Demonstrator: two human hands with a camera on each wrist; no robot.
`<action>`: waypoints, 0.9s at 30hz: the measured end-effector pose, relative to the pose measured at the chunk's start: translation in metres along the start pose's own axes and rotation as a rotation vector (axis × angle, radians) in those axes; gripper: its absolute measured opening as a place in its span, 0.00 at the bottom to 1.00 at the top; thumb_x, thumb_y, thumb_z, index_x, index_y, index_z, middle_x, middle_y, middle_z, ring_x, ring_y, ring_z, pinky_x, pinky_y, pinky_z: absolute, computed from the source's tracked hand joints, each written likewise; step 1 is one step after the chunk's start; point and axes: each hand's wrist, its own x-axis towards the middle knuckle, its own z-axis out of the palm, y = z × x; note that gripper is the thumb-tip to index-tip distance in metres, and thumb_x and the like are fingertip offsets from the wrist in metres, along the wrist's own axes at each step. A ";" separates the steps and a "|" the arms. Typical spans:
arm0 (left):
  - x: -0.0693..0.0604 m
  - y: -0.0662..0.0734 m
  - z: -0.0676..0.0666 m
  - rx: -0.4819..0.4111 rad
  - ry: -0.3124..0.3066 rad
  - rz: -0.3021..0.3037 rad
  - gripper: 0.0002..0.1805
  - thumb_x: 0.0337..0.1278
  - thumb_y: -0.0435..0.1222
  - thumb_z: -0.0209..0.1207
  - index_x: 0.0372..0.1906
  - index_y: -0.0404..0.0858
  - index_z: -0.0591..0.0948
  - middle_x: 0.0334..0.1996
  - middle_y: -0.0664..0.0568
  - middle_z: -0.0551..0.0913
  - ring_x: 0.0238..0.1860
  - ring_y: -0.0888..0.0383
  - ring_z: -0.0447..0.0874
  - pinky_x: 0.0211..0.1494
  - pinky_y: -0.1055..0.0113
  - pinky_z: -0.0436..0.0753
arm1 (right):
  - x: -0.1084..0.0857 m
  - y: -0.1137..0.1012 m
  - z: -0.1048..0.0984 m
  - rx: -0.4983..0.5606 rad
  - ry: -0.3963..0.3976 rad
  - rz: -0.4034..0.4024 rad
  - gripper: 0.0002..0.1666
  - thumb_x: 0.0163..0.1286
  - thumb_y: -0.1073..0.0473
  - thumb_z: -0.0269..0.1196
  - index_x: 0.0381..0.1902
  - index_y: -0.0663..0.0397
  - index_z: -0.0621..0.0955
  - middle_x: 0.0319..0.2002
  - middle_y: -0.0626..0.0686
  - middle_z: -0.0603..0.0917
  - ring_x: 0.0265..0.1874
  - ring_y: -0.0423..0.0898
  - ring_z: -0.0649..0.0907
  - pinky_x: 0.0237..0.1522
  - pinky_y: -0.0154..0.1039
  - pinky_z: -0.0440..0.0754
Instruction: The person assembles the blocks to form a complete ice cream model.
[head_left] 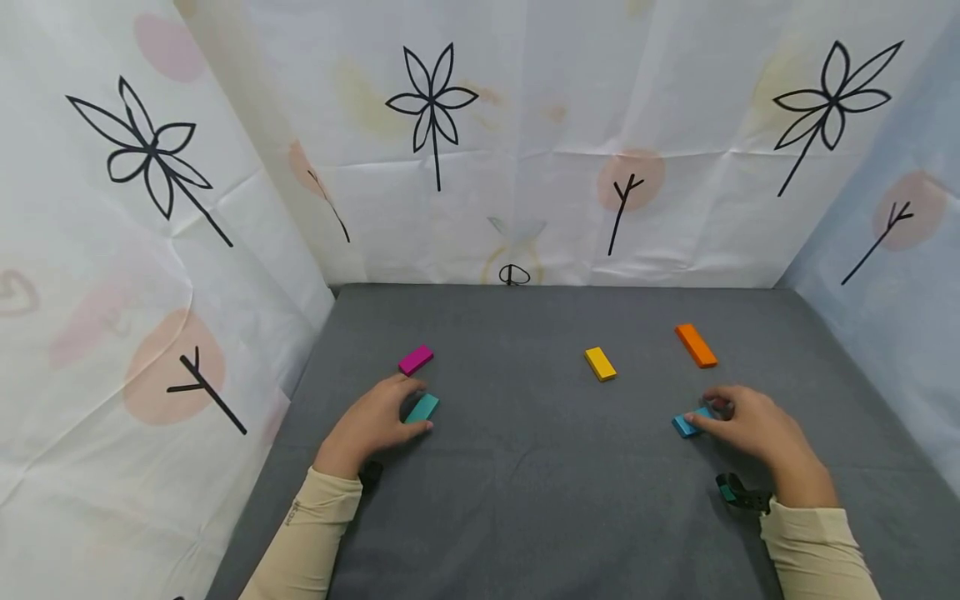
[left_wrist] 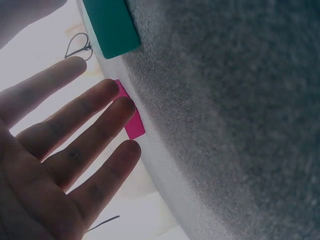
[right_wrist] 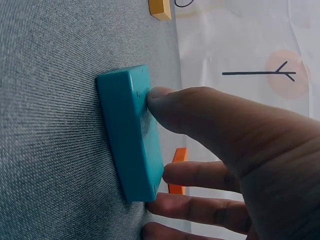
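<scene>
On the left, my left hand (head_left: 375,421) is spread around a teal block (head_left: 422,408), thumb on the near side and fingers on the far side. In the left wrist view its fingers are apart and stand clear of the teal block (left_wrist: 112,27). A magenta block (head_left: 416,359) lies just beyond those fingers. Over on the right, my right hand (head_left: 761,429) is at a blue block (head_left: 686,425) lying flat on the cloth. The right wrist view has the thumb over the blue block's (right_wrist: 125,135) upper face and loosely bent fingers by its far end; contact is hard to tell.
A yellow block (head_left: 600,364) lies right of the middle, and an orange block (head_left: 696,346) lies beyond my right hand. Grey cloth (head_left: 517,517) covers the table. Patterned white curtains (head_left: 525,125) stand along its back and sides.
</scene>
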 end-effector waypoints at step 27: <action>0.002 0.000 0.007 0.006 -0.004 0.026 0.28 0.59 0.40 0.76 0.62 0.35 0.84 0.60 0.44 0.85 0.54 0.50 0.83 0.59 0.49 0.84 | 0.017 0.011 -0.006 0.039 0.096 -0.101 0.27 0.79 0.53 0.63 0.63 0.72 0.80 0.58 0.77 0.80 0.52 0.72 0.82 0.48 0.70 0.82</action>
